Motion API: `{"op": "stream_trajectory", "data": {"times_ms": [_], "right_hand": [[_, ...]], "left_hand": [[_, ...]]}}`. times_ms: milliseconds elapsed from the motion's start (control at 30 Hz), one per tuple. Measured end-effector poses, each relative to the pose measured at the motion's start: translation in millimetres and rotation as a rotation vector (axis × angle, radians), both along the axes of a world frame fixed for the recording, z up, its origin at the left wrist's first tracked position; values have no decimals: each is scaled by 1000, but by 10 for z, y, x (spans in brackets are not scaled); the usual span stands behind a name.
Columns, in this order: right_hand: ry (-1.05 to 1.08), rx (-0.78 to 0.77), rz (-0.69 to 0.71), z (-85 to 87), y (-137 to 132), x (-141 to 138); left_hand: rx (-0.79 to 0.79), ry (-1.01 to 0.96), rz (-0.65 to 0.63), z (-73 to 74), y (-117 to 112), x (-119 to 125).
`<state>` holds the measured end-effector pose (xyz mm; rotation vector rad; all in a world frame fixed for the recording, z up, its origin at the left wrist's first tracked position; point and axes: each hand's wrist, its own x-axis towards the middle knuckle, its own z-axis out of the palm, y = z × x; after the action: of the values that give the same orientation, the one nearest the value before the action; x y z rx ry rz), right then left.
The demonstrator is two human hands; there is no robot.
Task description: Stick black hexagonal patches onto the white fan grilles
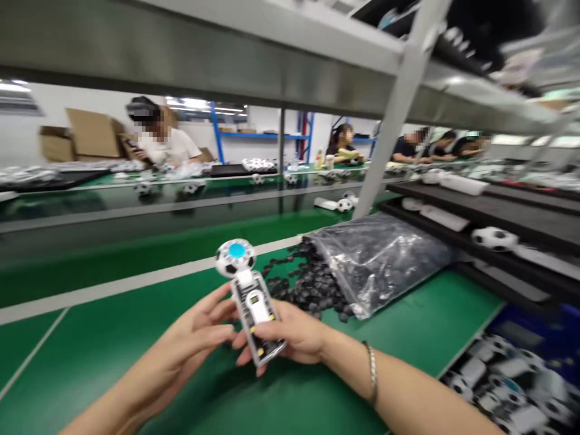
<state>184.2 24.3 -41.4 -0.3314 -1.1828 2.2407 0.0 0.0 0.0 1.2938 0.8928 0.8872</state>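
In my right hand (296, 332) is a handheld device (258, 308) with a round, football-patterned head and an open-backed white handle. A bright blue disc (236, 250) sits on its head, and inner parts with yellow spots show in the handle. My right thumb presses on the handle's lower part, with fingers beneath it. Close by on its left edge, my left hand (194, 335) has its fingers apart; whether the fingertips touch the device I cannot tell. Just beyond, many small black pieces (312, 284) spill from a clear plastic bag (380, 260) onto the green work surface (136, 356).
Black trays (457, 202) with more football-headed devices are stacked at right. Below them, a blue bin (562, 338) holds white parts. A slanted metal post (399, 109) and a shelf beam (203, 54) cross overhead. Several people sit across the line.
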Motion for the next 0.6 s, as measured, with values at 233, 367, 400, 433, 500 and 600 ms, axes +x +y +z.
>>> {"op": "stream_trajectory", "data": {"times_ms": [233, 367, 400, 433, 500, 600], "right_hand": [[-120, 138, -80, 63, -99, 14], [-144, 221, -79, 23, -160, -32], [-154, 232, -86, 14, -175, -44], [-166, 242, -96, 6, -188, -55], [-185, 269, -116, -4, -208, -70], [-192, 300, -118, -9, -217, -75]], "left_hand": [[-88, -114, -72, -4, -136, 96], [-68, -66, -30, -71, -166, 131], [-69, -56, -17, -90, -176, 136], [-68, -51, -4, -108, -185, 143], [-55, -53, 22, -137, -194, 158], [-31, -56, 48, -168, -192, 179]]}}
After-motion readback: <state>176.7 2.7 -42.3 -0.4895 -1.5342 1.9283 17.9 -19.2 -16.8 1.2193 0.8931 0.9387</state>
